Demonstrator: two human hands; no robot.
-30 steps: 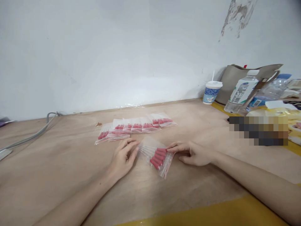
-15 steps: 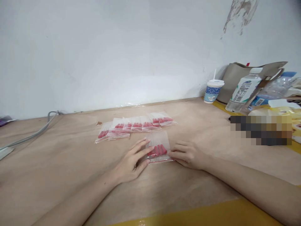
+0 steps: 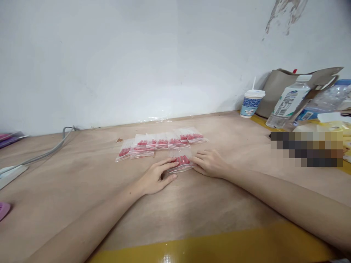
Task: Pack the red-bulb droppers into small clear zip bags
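A small clear zip bag with several red pieces in it lies flat on the brown-covered table, its zip edge toward me. My left hand rests at the bag's left side, thumb and fingers apart, fingertips on the plastic. At the right edge of the same bag is my right hand, its fingers stretched and lying close together against it. Just beyond, a row of overlapping zip bags, also holding red pieces, lies on the table; the near bag's far end meets this row.
A paper cup with a straw, a plastic bottle and a grey bag stand at the back right by the wall. Grey cable runs along the left. A pink object sits at the left edge. Yellow tape crosses the front.
Both hands have slid the near zip bag away from me, up against the row of bags. The view has shifted slightly left, bringing the pink object into sight.
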